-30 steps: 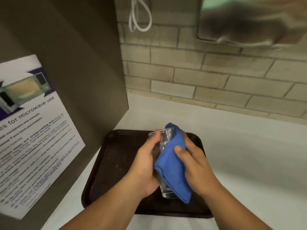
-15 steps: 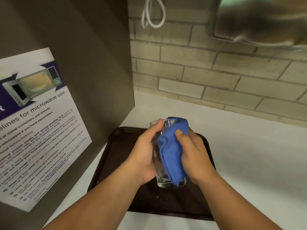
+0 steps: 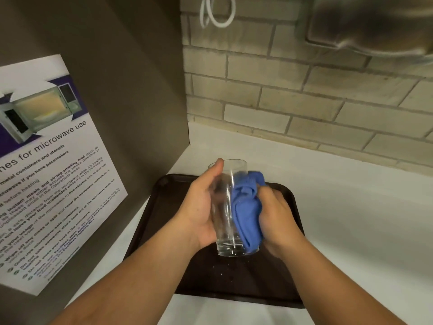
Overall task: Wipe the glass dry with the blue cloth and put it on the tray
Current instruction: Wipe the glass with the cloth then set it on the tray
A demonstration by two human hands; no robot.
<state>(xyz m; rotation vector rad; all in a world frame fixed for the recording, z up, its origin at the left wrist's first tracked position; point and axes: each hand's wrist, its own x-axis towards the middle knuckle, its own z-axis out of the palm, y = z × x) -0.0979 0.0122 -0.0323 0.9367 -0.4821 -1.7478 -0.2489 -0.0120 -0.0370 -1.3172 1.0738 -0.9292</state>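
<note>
A tall clear glass (image 3: 225,207) is held upright above the dark brown tray (image 3: 168,207). My left hand (image 3: 199,207) wraps its left side, thumb near the rim. My right hand (image 3: 276,219) presses the bunched blue cloth (image 3: 248,212) against the glass's right side, from below the rim down to the base. Part of the glass wall is hidden by the cloth and my fingers. Small water drops lie on the tray (image 3: 225,273) under the glass.
The tray lies on a white counter (image 3: 351,207) in a corner. A brown panel with a microwave-use notice (image 3: 46,172) stands on the left. A brick wall (image 3: 304,102) runs behind, with a white cable loop (image 3: 215,17) and a metal fixture (image 3: 375,24) above.
The cloth has slid down from covering the rim to the glass's right side and base. The glass stands more upright and its rim is now bare. My view has shifted slightly.
</note>
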